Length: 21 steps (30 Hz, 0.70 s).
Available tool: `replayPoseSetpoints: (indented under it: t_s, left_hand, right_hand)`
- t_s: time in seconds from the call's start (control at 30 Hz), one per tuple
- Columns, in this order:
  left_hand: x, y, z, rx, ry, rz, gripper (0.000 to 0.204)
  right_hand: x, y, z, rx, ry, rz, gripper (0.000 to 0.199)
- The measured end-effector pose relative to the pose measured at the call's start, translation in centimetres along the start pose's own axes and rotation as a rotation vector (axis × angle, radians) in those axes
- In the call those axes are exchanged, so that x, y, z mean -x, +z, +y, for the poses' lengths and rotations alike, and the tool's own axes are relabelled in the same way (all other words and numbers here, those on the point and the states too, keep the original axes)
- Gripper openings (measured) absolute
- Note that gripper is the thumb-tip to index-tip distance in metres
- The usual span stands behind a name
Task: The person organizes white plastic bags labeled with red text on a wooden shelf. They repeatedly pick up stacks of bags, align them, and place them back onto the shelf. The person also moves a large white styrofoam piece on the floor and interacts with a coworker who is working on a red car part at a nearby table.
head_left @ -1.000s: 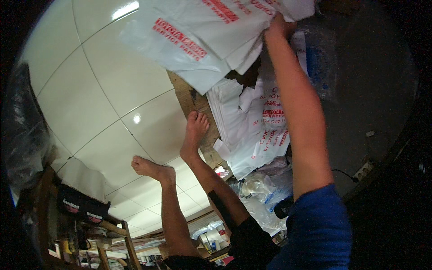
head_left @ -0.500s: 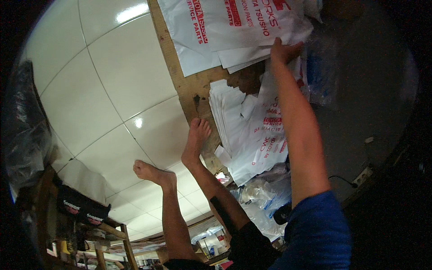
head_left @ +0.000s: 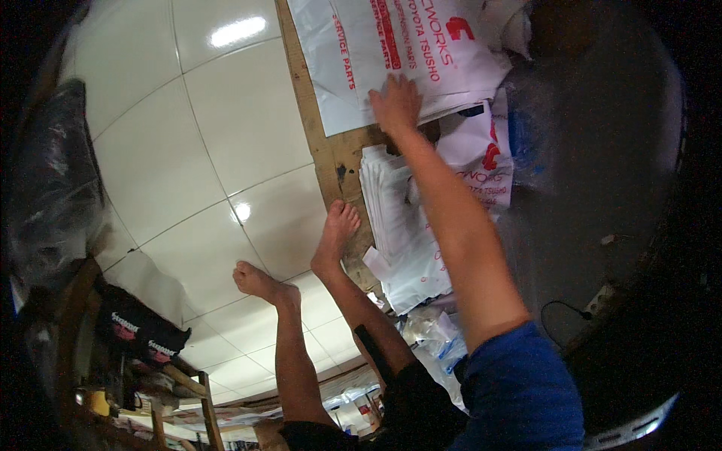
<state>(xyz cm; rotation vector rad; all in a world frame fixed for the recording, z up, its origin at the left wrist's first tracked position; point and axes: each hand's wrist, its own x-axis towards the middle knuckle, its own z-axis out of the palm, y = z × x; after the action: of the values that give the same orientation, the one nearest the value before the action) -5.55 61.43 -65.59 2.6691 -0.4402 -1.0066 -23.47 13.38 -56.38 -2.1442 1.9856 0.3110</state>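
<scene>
Right hand (head_left: pixel 398 105) open, fingers loosely spread, palm down at the near edge of the upper pile of flat, red-printed white bags (head_left: pixel 451 71), which lies on a wooden board (head_left: pixel 342 161) at the top of the view; the person's left hand is out of view, so its state cannot be told. Nearer the body, a lower pile of white bags (head_left: pixel 385 207) shows layered edges, crumpled clear plastic (head_left: pixel 432 331) near it. Across the tiled floor (head_left: pixel 241 113), a dark plastic bag (head_left: pixel 56 173) stands above a black printed container (head_left: pixel 139 327), contents of both indistinct.
</scene>
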Motion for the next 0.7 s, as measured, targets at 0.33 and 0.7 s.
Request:
replayPoseSetpoints:
  t_s: [0.33,0.7]
  left_hand:
    - [21.6,-27.3,9.0,-0.043,0.200,-0.065,0.063]
    - [38.7,-49.8,7.8,0.151,0.235,-0.230,0.037]
  right_hand:
    - [30.2,1.2,-11.7,-0.665,0.045,-0.332,0.053]
    - [41.8,-24.6,-14.6,-0.500,-0.515,-0.778,0.044]
